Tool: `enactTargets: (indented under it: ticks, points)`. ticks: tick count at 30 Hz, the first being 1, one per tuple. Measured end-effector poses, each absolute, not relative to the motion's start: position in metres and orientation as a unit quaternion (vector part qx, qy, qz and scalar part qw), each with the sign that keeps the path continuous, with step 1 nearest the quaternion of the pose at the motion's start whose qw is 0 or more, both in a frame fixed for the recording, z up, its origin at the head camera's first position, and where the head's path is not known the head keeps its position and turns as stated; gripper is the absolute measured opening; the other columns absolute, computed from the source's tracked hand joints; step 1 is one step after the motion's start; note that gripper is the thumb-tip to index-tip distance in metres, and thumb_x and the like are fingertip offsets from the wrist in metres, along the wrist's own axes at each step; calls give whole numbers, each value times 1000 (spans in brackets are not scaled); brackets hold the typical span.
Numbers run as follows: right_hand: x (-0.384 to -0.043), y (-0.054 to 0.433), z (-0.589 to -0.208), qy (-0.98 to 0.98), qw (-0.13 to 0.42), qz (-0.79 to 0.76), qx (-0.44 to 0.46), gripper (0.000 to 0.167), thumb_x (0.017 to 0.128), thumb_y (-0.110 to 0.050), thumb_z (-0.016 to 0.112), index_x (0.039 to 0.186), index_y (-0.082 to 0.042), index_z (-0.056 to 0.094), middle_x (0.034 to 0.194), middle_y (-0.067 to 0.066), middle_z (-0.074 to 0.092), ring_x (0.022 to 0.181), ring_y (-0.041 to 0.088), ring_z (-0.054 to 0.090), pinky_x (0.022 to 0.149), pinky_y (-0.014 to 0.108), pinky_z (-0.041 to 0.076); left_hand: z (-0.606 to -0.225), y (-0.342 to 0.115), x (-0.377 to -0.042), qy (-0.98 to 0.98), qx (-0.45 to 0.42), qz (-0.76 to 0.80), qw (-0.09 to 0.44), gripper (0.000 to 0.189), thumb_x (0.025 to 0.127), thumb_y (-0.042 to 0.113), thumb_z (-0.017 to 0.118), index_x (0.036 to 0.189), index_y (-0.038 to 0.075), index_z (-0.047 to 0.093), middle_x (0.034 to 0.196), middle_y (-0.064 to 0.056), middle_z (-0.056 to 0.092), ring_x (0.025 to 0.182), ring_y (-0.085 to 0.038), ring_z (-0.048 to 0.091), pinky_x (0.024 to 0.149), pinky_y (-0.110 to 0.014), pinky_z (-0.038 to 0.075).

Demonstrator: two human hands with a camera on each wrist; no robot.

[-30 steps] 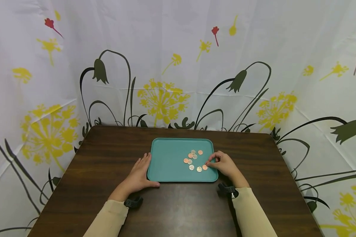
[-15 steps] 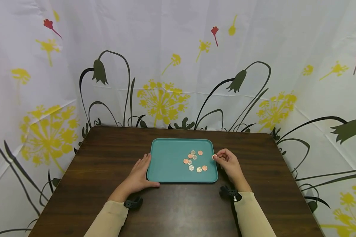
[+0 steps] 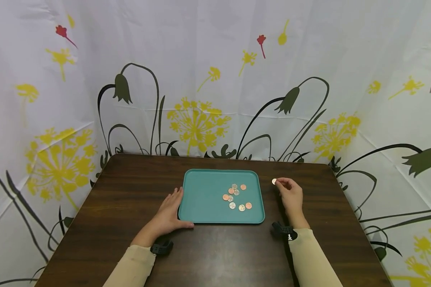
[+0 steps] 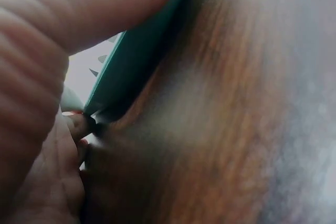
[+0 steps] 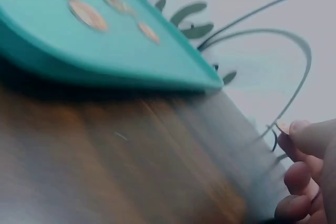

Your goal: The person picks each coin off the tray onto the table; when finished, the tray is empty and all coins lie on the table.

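A teal tray (image 3: 204, 199) lies on the table, with several copper and silver coins (image 3: 232, 205) scattered over its right half. My left hand (image 3: 168, 213) rests at the tray's lower left corner, fingers along the left side and thumb on the front edge; in the left wrist view the thumb (image 4: 105, 9) lies against the rim. To the right of the tray, over the table, my right hand (image 3: 291, 197) pinches a coin (image 3: 274, 181) between thumb and fingertip. The same coin (image 5: 283, 127) shows at the fingertips in the right wrist view, its other fingers curled.
The dark wooden table (image 3: 215, 255) extends on all sides of the tray. A white curtain (image 3: 215, 48) with printed flowers hangs behind its back edge and along both sides. Both wrists wear dark straps (image 3: 161, 248).
My right hand has lifted a coin from the right part of the tray and carried it rightward past the rim. The left hand has kept its place.
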State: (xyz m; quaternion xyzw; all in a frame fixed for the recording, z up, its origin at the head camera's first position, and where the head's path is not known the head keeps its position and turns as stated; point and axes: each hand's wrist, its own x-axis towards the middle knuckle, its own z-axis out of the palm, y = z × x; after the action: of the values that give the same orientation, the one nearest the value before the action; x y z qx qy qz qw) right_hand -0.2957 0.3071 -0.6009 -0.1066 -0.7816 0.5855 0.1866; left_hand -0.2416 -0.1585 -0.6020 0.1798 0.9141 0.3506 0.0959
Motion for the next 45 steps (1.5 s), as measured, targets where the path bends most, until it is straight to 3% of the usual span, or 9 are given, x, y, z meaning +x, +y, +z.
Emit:
enactTargets:
  ticks: [7, 13, 17, 23, 30, 37, 45]
  points:
    - [-327, 325, -599, -805, 147, 561, -125, 21, 103, -16, 78, 118, -2, 76, 112, 23, 78, 67, 14, 64, 56, 19, 51, -605, -160, -241, 915, 180, 350, 91, 142, 80, 56, 95, 174, -1, 6, 182, -25, 9, 171, -45, 5, 136, -68, 7]
    - [-339, 330, -593, -810, 109, 552, -164, 20, 103, -17, 77, 114, -1, 74, 96, 14, 75, 60, 14, 63, 45, 24, 44, -604, -159, -240, 914, 180, 353, 94, 142, 80, 56, 95, 174, -2, 6, 182, -25, 9, 171, -45, 4, 136, -69, 6]
    - [-341, 329, -596, -840, 118, 501, -170, 19, 104, -21, 74, 112, -4, 73, 91, 8, 70, 62, 14, 62, 49, 25, 48, -604, -158, -241, 914, 180, 352, 90, 141, 81, 56, 95, 174, -2, 7, 182, -24, 9, 171, -45, 4, 136, -68, 6]
    - [-338, 328, -601, -888, 144, 407, -156, 16, 107, -23, 68, 112, -7, 68, 100, 13, 70, 75, 21, 60, 65, 29, 46, -604, -157, -242, 915, 185, 348, 85, 140, 81, 58, 94, 174, -2, 8, 182, -25, 10, 171, -45, 5, 136, -68, 7]
    - [-338, 329, -599, -894, 112, 415, -124, 21, 107, -26, 72, 111, -6, 74, 103, 14, 70, 69, 22, 60, 57, 29, 51, -605, -159, -240, 916, 178, 350, 88, 140, 81, 57, 95, 174, -2, 8, 182, -24, 10, 171, -44, 5, 136, -68, 6]
    - [-337, 328, -594, -914, 105, 385, -76, 23, 106, -26, 75, 114, -6, 82, 111, 16, 66, 94, 28, 58, 75, 32, 46, -606, -159, -241, 916, 179, 349, 78, 139, 81, 56, 95, 174, -2, 9, 182, -24, 12, 171, -44, 6, 136, -68, 7]
    - [-337, 330, -596, -904, 95, 411, -74, 22, 107, -16, 70, 123, -5, 79, 112, 17, 66, 90, 27, 58, 61, 26, 51, -606, -159, -242, 917, 180, 347, 82, 139, 81, 57, 94, 174, -1, 9, 182, -24, 11, 171, -43, 6, 136, -67, 6]
